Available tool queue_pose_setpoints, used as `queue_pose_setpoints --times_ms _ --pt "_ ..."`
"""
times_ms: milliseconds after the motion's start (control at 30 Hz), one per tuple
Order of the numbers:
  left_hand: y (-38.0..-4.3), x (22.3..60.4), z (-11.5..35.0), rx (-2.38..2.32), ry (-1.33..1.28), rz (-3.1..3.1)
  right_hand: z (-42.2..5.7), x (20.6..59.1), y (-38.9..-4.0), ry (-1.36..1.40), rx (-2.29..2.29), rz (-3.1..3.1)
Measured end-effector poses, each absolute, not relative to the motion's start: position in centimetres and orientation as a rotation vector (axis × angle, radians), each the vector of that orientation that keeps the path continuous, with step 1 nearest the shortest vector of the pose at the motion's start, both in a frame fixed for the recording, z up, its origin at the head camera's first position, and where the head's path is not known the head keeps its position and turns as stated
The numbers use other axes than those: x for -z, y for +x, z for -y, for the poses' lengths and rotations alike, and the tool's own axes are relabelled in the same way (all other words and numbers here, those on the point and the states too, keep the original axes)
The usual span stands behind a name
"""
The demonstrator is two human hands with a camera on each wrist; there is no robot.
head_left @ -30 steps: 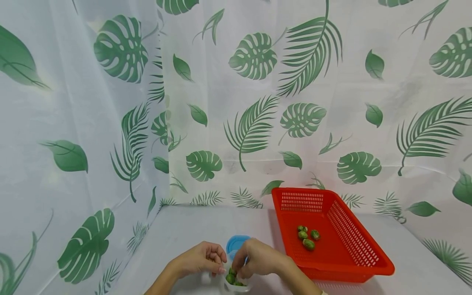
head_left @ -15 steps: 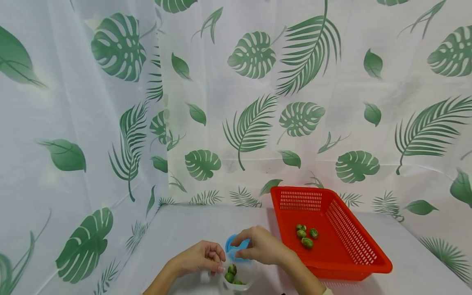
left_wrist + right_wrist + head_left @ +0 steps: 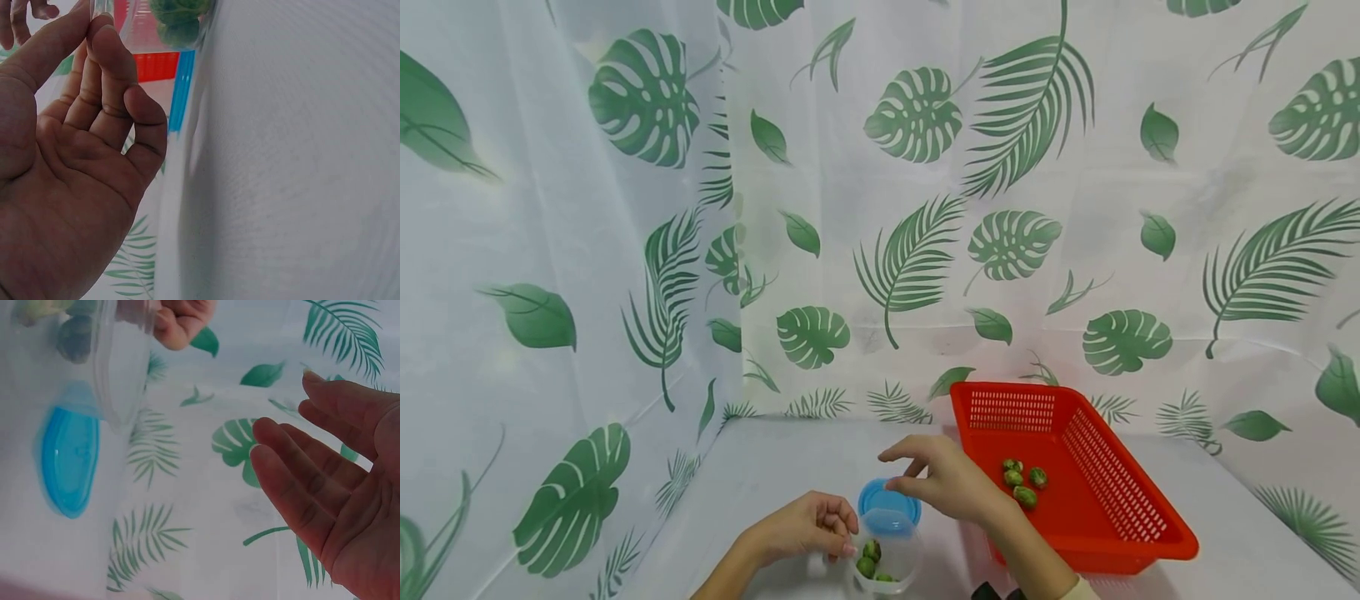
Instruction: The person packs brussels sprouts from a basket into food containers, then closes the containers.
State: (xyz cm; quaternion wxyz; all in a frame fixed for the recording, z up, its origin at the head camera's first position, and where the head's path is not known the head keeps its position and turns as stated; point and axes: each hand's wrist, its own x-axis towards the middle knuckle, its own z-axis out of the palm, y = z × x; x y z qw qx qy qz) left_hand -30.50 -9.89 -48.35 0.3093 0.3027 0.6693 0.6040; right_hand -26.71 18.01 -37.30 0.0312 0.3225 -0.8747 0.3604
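My left hand (image 3: 808,527) pinches the rim of a clear plastic container (image 3: 912,575) between thumb and fingers; the left wrist view shows that grip at its top edge. Several Brussels sprouts (image 3: 867,567) lie inside the container. Behind it, a round blue lid (image 3: 874,497) rests on the table, partly seen through the clear wall. My right hand (image 3: 951,479) hovers above and to the right of the lid, holding nothing. In the right wrist view, the right hand's fingers (image 3: 294,487) are parted from the thumb and apart from the container.
A red perforated plastic basket (image 3: 1127,450) stands on the right, with several Brussels sprouts (image 3: 1025,497) on its floor. A small dark object (image 3: 985,592) shows at the bottom edge. Leaf-printed white curtains (image 3: 917,367) close off the back and left.
My right hand has risen out of the container and moved up and right, leaving the sprouts in view. The left hand keeps its place at the rim.
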Motion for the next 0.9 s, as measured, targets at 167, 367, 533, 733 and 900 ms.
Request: queue_pose_setpoints --times_ms 167,367,533,733,900 --pt "-30.6 48.4 9.9 -1.597 0.803 -1.763 -18.3 36.8 -26.7 0.968 -1.105 2.653" --pt "-30.6 48.4 9.9 -1.597 0.808 -1.761 -18.6 35.8 -26.6 0.94 -1.037 2.635" --pt "-30.5 48.3 9.8 -1.595 0.81 -1.766 -18.7 34.7 -26.6 0.932 -0.995 2.619" --pt "-30.5 48.3 9.9 -1.596 0.809 -1.764 -19.1 33.8 -26.8 0.913 -0.967 2.592" --pt "-30.5 48.3 9.9 -1.597 0.803 -1.765 -19.6 33.3 -27.0 0.896 -0.942 2.574"
